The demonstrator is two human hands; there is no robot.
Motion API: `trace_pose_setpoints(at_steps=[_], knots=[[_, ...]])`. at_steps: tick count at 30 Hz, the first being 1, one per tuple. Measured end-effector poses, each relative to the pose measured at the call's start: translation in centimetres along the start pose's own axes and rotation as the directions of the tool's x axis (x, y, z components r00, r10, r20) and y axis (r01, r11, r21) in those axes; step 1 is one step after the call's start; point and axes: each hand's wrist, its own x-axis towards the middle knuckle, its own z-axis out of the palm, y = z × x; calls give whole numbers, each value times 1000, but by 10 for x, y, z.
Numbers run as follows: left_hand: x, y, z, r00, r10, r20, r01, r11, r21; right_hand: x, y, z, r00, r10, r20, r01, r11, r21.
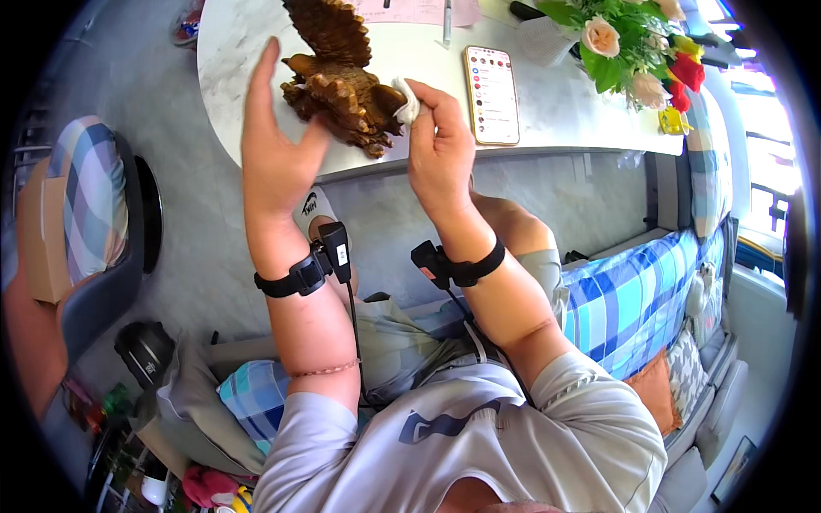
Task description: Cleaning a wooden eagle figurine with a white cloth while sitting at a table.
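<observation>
A brown carved bird figurine [349, 96] with a raised, ridged wing stands near the front edge of the white table [224, 83]. Pinched between the thumb and fingers of my right hand [442, 141] is a white cloth [406, 102], which touches the right side of the carving. At the figurine's left my left hand [279, 147] is spread, its fingers pointing up beside the bird's head and its thumb near the base. Whether that thumb touches the carving I cannot tell.
Right of my right hand lies a phone [492, 96] with a lit screen. Behind it are a pen [447, 24] and pink paper [417, 11]. Artificial-looking flowers [601, 37] stand at the right. A chair [102, 308] is at the left, a sofa with a plaid cover [628, 301] at the right.
</observation>
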Motion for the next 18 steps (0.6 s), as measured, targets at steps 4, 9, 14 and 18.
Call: trace_pose_setpoints(at_steps=[4, 9, 14, 18], knots=[[-1, -6, 13, 995, 16, 97, -11, 999, -50, -2, -8, -1, 976, 176, 129, -199, 960, 194], [3, -9, 20, 997, 19, 69, -19, 1000, 5, -4, -17, -4, 992, -61, 111, 55, 997, 60], [3, -5, 20, 996, 34, 79, -48, 981, 186, 13, -4, -12, 987, -94, 132, 109, 988, -110], [2, -9, 20, 997, 53, 59, -65, 975, 214, 8, -2, -23, 989, -67, 134, 95, 970, -222]])
